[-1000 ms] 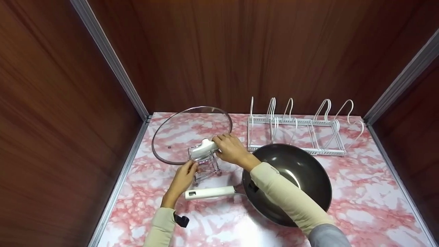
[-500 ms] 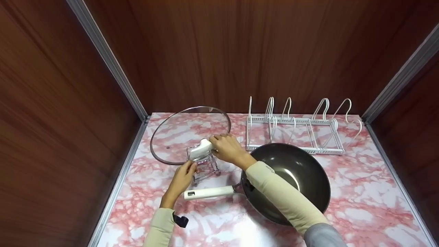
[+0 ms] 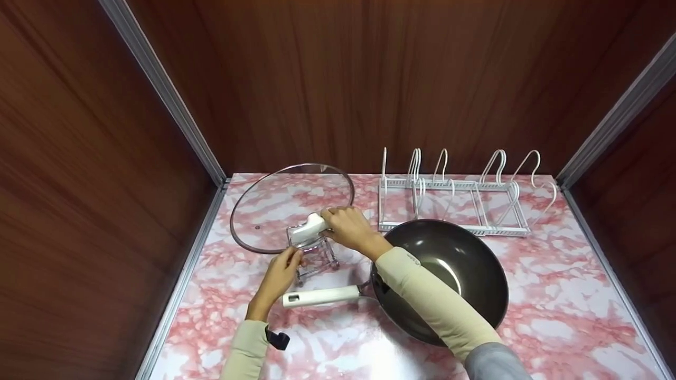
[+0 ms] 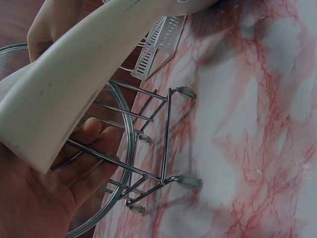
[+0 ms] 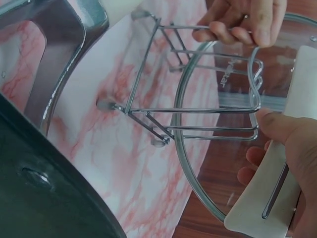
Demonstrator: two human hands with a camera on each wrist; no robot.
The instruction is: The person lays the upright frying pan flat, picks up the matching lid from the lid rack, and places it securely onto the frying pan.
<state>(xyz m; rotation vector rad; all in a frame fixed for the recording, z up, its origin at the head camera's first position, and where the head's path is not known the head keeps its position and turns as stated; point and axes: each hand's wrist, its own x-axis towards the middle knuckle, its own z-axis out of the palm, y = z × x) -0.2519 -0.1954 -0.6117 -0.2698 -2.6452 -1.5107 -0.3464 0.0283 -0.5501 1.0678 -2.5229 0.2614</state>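
Observation:
A glass lid (image 3: 290,195) with a dark rim stands tilted in a small chrome wire rack (image 3: 317,261) on the left of the table. My right hand (image 3: 348,227) grips the lid's white handle (image 3: 309,230), with the thumb touching a rack wire in the right wrist view. At the rack's near left side my left hand (image 3: 281,272) pinches its wire; the right wrist view shows these fingertips (image 5: 262,29) on the top of the frame. Rounded feet (image 4: 188,182) support the rack on the table. Part of the lid behind the rack and hands is hidden.
A dark wok (image 3: 475,274) lies right of the rack, under my right forearm. Its white handle (image 3: 322,296) points left, just in front of the rack. Behind the wok stands a white wire pan rack (image 3: 454,185) with curved dividers. Wooden walls (image 3: 338,79) enclose the marbled table.

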